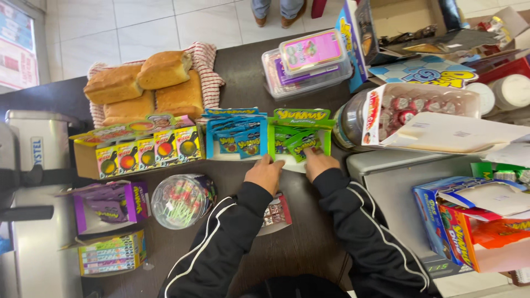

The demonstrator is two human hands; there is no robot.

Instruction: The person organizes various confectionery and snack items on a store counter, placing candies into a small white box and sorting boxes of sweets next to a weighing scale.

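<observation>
Golden bread loaves [146, 88] on striped cloth [208, 72] at ten o'clock; round clear lollipop jar [182, 200] at eight; purple candy box [113, 203] farther left; pink-lidded plastic tub [309, 60] at twelve.

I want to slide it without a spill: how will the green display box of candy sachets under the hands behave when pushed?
The green display box looks like thin card, so it probably flexes and feels light. Its sachets stand loosely upright and may topple forward. Both the left hand and the right hand rest at its front edge, which should keep it from skewing.
</observation>
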